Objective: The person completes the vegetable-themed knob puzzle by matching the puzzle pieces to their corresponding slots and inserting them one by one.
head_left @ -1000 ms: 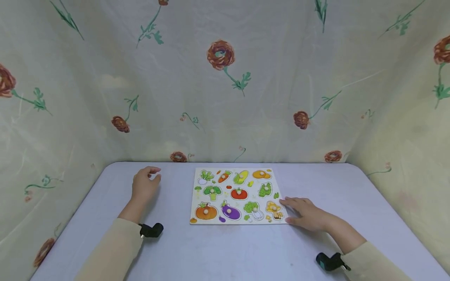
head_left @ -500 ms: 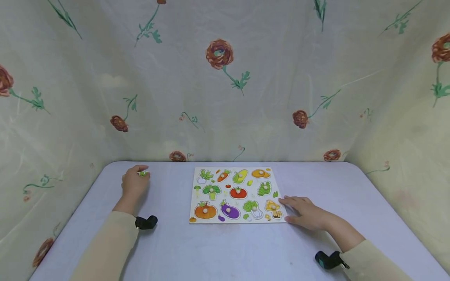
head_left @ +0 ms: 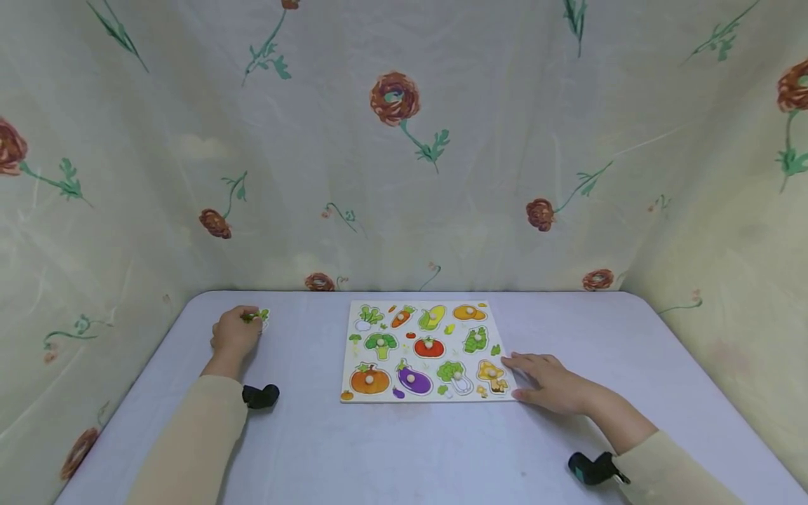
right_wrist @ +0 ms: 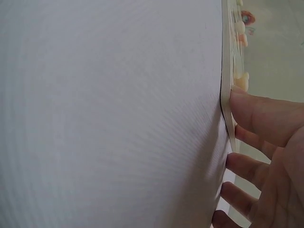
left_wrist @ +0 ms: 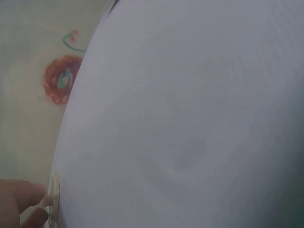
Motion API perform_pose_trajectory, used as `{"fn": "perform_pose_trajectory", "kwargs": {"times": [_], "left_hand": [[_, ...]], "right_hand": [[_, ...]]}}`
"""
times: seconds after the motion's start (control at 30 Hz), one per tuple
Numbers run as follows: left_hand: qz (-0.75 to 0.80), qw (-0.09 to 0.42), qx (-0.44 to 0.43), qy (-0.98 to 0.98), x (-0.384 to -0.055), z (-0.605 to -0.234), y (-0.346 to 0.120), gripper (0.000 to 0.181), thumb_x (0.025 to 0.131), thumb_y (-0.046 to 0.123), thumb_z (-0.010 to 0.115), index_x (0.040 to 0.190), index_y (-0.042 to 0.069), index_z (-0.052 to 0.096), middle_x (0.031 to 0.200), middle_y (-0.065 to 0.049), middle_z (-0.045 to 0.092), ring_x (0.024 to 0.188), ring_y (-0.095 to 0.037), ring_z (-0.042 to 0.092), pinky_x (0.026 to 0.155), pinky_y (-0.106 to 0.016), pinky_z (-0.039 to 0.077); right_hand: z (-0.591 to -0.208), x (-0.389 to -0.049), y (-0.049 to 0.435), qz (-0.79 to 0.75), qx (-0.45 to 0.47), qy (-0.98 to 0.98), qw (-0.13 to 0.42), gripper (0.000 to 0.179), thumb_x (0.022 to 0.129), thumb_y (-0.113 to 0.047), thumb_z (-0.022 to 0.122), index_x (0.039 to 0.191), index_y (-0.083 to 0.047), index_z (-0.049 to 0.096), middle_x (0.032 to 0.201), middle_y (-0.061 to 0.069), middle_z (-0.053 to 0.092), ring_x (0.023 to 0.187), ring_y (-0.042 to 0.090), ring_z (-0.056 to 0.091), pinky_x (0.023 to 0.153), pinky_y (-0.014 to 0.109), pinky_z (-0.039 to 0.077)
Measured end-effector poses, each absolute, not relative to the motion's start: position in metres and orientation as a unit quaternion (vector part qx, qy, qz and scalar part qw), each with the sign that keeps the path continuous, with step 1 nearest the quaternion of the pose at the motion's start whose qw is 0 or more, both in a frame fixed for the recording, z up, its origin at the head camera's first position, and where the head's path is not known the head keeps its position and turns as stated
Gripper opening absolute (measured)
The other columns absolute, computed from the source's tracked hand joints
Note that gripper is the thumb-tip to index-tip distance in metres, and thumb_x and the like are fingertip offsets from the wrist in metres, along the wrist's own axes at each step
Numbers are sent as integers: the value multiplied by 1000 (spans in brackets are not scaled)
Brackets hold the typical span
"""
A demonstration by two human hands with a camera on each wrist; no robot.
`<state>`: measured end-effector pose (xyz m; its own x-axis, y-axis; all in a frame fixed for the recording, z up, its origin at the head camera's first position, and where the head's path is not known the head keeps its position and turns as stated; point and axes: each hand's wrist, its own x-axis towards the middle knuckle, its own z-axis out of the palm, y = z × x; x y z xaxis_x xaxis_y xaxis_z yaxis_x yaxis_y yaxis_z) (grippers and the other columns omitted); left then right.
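Observation:
In the head view my left hand (head_left: 235, 332) is near the table's far left, thumb and finger pinching a small green puzzle piece (head_left: 263, 315) with a white edge. The left wrist view shows the piece (left_wrist: 56, 199) edge-on, fingertips at its knob, close over the tabletop. A white vegetable puzzle board (head_left: 404, 363) lies at mid-table, bearing knobbed pieces such as a tomato (head_left: 429, 348), an eggplant (head_left: 414, 379) and a pumpkin (head_left: 370, 381). My right hand (head_left: 552, 384) rests with loosely extended fingers at the board's right edge; its thumb (right_wrist: 259, 114) touches the edge near the front corner.
A pale cloth covers the table (head_left: 404, 456). Flower-printed curtains (head_left: 467, 175) hang behind it and along both sides. A black wrist camera (head_left: 261, 397) is strapped to the left sleeve, and another camera (head_left: 593, 468) to the right one.
My left hand has moved left, away from the board, then turned so the green piece shows past its fingertips. The right hand and the board have stayed in place.

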<state>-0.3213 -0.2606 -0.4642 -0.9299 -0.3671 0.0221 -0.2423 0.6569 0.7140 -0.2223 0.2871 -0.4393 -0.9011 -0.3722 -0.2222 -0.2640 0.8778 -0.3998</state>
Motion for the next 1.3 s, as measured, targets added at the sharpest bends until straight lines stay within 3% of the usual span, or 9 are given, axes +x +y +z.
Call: {"fn": "perform_pose_trajectory", "kwargs": {"times": [0.47, 0.87, 1.3], "left_hand": [[-379, 85, 174, -905, -316, -464, -253, 28, 99, 13, 56, 122, 2, 65, 117, -18, 63, 112, -39, 48, 93, -54, 32], [-364, 103, 164, -911, -314, -466, -251, 24, 97, 14, 56, 116, 2, 66, 113, -19, 65, 108, -41, 50, 90, -55, 34], [-360, 80, 148, -918, -307, -463, -248, 22, 99, 11, 55, 116, 2, 66, 114, -20, 64, 107, -40, 54, 88, -53, 34]], "right_hand": [[-442, -224, 289, -185, -168, 957, 145, 69, 94, -43, 67, 151, -10, 45, 155, 27, 34, 139, 55, 25, 108, 72, 25], [-442, -222, 289, -187, -167, 957, 143, 68, 94, -41, 67, 151, -10, 45, 156, 26, 34, 140, 54, 25, 109, 71, 25], [-440, -221, 288, -185, -169, 958, 140, 70, 93, -42, 67, 151, -9, 45, 156, 27, 34, 139, 55, 25, 108, 71, 26]]}}
